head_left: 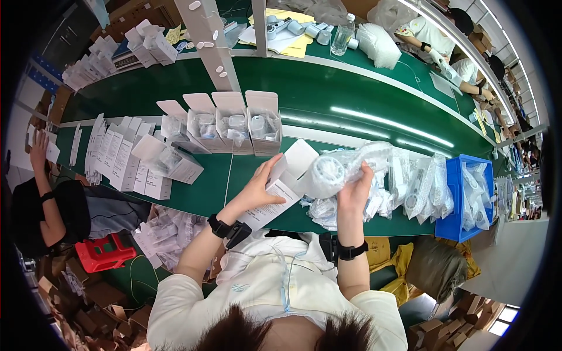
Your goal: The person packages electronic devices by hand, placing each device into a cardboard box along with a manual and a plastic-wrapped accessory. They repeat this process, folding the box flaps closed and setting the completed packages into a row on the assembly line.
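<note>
The right hand (356, 190) gripped the wrapped bundle (345, 165), its long axis running leftward toward the open box (285, 192) that the left hand (257, 188) clasped.

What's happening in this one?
At a green workbench, a person's left hand holds an open white carton, while the right hand holds a plastic-wrapped, round-ended white item close to its opening. Beyond the left hand stands a row of filled, open cartons; to the right, more wrapped pieces lie beside a blue bin.
</note>
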